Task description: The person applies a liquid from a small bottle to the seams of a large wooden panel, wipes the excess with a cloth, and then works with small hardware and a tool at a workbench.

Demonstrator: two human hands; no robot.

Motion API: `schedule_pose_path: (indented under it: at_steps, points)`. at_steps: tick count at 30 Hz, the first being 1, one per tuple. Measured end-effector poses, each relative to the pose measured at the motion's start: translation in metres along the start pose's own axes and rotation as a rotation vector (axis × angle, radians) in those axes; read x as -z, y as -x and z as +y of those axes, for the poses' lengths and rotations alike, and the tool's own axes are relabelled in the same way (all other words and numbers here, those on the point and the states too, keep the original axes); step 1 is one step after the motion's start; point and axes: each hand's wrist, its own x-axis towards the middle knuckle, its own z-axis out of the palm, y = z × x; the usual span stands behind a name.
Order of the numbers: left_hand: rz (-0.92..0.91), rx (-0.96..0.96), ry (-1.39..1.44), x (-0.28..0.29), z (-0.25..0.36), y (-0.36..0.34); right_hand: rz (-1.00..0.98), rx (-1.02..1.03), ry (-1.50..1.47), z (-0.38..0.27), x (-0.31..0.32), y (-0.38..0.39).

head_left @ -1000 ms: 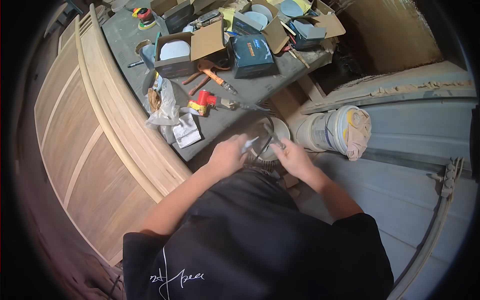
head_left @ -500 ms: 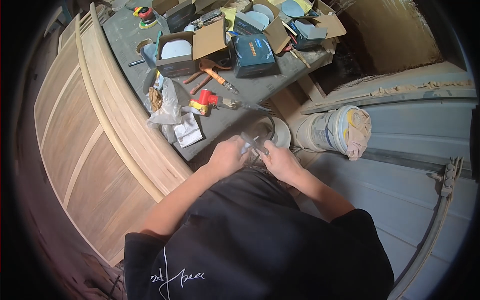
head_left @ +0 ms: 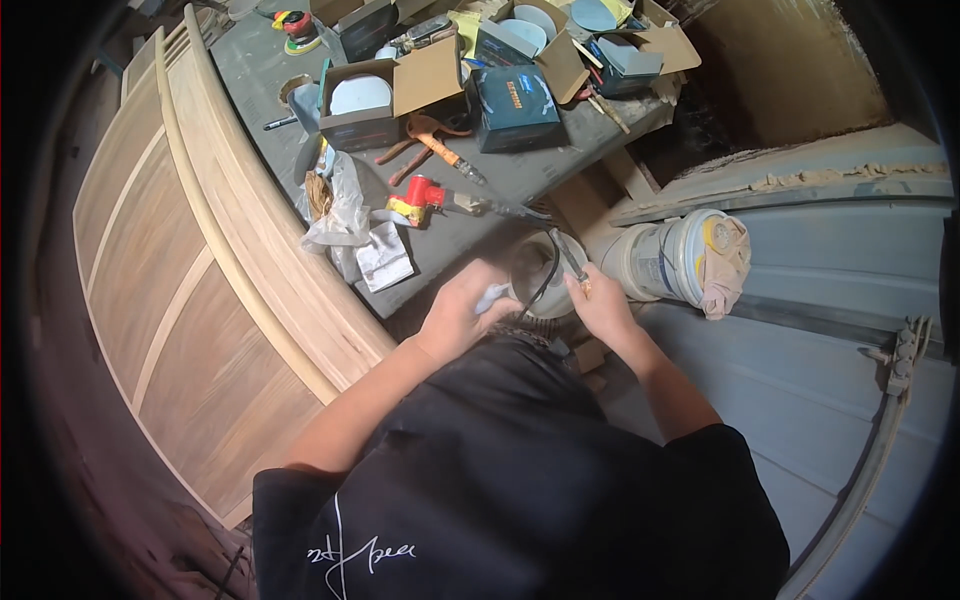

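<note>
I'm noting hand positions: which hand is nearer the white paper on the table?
Left: the left hand is to the right of the white paper and lower in the picture; the right hand is much farther right.

The left hand [head_left: 460,312] partly hides a pale object [head_left: 491,297] (too small to identify).

The grey workbench [head_left: 250,88] bears an open cardboard box [head_left: 362,133] of white discs [head_left: 361,95]; a wooden panel [head_left: 190,300] extends along its left side.
</note>
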Motion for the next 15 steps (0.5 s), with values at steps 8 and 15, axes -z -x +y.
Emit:
schedule_pose_path:
  at_steps: [8, 15]
  points:
    - [0.193, -0.235, 0.022, 0.008, 0.0, 0.006, -0.041, 0.006, 0.049, -0.004, -0.008, 0.009]
    - [0.227, -0.365, -0.058, 0.017, 0.009, 0.004, -0.053, 0.001, 0.002, 0.001, -0.016, 0.01]
